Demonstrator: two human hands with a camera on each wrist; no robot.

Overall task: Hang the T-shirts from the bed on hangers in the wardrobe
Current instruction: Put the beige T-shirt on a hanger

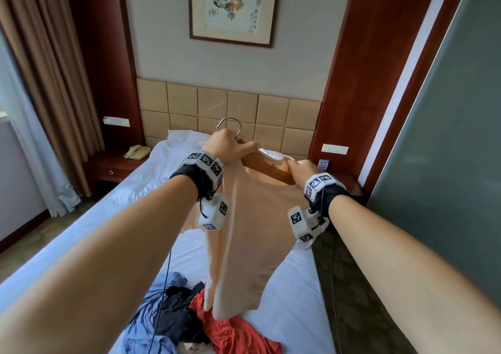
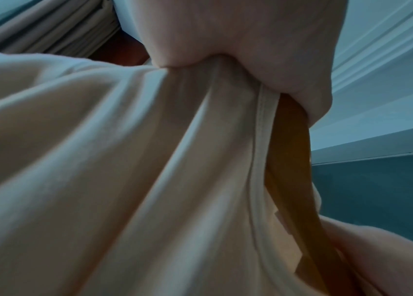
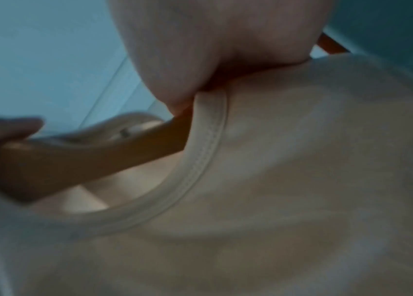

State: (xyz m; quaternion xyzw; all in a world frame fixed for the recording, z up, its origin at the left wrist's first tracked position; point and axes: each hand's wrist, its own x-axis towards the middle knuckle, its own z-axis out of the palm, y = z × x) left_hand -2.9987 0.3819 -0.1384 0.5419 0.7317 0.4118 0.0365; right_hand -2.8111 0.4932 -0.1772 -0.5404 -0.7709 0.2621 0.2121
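Left hand (image 1: 226,146) grips wooden hanger (image 1: 267,167) near hook, fabric bunched under fingers. Right hand (image 1: 301,170) pinches collar of peach T-shirt (image 1: 249,231) against hanger arm. Shirt held up over bed (image 1: 295,299), hem touching clothes pile (image 1: 189,324) on sheet.

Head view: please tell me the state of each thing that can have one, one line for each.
Peach T-shirt: held up, partly on the hanger, hem touching the pile.
Wooden hanger: tilted, inside the collar, hook free.
Left hand: grips hanger and shirt shoulder.
Right hand: pinches the collar at the hanger.
Clothes pile: crumpled on the bed.
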